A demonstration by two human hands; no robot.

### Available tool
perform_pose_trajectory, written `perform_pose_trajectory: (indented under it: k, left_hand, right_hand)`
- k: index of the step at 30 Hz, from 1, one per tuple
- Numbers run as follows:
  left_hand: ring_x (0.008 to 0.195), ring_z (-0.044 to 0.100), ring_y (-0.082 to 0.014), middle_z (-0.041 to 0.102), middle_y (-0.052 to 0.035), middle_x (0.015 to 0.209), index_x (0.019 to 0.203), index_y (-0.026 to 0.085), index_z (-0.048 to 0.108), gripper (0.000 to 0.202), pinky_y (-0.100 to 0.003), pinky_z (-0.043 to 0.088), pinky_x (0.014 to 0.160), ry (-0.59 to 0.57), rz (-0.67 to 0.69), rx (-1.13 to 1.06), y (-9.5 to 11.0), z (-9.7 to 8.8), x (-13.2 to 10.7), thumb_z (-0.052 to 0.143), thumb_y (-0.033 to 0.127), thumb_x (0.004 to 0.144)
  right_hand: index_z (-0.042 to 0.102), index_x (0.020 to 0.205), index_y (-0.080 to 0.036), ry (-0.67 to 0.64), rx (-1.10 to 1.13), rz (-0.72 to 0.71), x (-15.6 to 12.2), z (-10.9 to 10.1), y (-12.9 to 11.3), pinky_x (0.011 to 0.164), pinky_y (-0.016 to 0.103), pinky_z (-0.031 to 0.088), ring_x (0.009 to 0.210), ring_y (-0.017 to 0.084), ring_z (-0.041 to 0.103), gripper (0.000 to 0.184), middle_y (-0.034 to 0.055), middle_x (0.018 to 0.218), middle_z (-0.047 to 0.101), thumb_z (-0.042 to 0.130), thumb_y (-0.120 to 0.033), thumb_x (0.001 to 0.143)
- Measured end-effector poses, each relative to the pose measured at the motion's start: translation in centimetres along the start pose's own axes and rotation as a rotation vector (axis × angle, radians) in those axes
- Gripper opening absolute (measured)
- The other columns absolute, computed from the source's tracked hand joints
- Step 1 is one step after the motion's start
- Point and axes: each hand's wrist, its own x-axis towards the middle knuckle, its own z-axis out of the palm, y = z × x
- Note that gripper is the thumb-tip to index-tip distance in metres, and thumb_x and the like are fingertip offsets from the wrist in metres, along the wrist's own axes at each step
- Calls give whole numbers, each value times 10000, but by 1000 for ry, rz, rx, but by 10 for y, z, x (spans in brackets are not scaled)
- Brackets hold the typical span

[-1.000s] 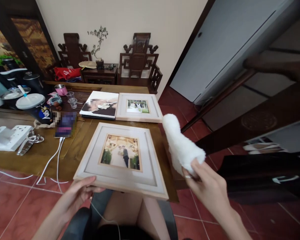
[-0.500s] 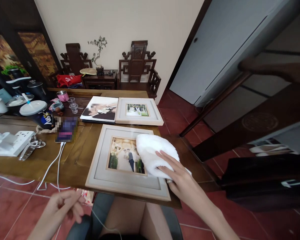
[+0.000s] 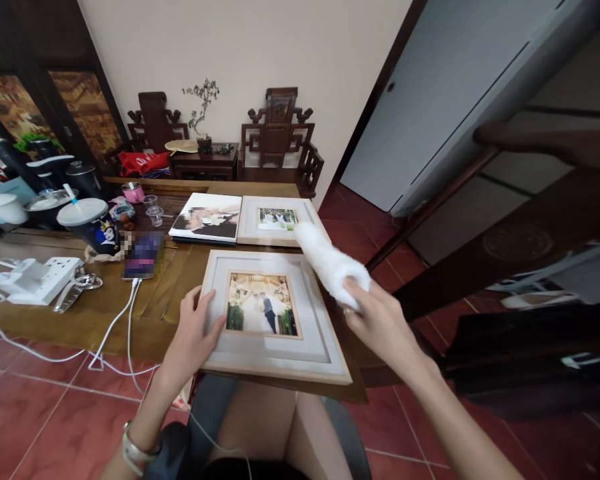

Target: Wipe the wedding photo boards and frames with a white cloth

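A pale wooden picture frame (image 3: 315,320) with a wide white mat and a wedding photo lies face up on the near part of the table. My left hand (image 3: 193,333) grips its left edge, thumb on the front border and fingers curled at the side. In my right hand (image 3: 380,323) is a bunched white towel (image 3: 327,263), fingers wrapped round its near end. The towel is above the frame's right side, its far end overlapping a second framed photo (image 3: 275,233) behind. Left of that lies a white-edged photo album (image 3: 207,217), partly pixelated.
On the wooden table (image 3: 165,327), a phone (image 3: 144,255) is plugged into white cables. A power strip (image 3: 47,279) and a lidded cup (image 3: 93,227) stand left, near small clear cups (image 3: 153,210). A dark wooden chair (image 3: 480,247) rises at right.
My left hand has come up from below the table onto the frame's left edge. My right hand has lifted the towel off the photo and moved it up and right.
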Motion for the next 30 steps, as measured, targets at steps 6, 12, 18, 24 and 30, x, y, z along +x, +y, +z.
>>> perform_pose_trajectory:
  k: [6,12,18,24,30]
  left_hand:
    - [1461,181,-296,240,-174,1557,1333,185,489,373,-533,273,1153,-82,262,20,3,-6,9,437,238,968]
    - [1456,229,-286,394,-153,1497,1352,183,512,409,-543,287,1156,-163,247,21,-1,-5,11,394,176,961]
    - [1464,222,-263,370,-132,1521,1349,190,531,620,-557,245,1175,-174,256,-34,-11,-3,9,342,-37,804]
    - [1457,231,-280,388,-190,1492,1355,111,500,581,-553,257,1173,-146,246,9,-12,3,9,342,-20,811]
    - [1434,274,-272,422,-196,1455,1358,95,460,536,-550,279,1168,-101,251,52,-9,5,10,314,2,851]
  right_hand:
    - [640,1135,-207,-88,-37,-317,97,40,-52,1138,574,278,1434,313,266,470,77,1515,414,499,75,786]
    - [567,1297,-211,-499,-67,-431,121,89,-79,1122,534,296,1404,284,343,480,87,1448,505,452,12,888]
    - [621,1256,-174,-585,-60,-214,96,59,-45,1125,514,272,1381,274,387,588,142,1333,603,464,103,762]
    - [647,1234,-132,-609,-167,-44,71,22,-7,1089,535,335,1305,294,489,701,183,1187,679,388,151,648]
    - [672,1174,-111,-592,-86,-148,19,-16,-40,1110,539,348,1315,324,469,656,185,1249,644,429,101,602]
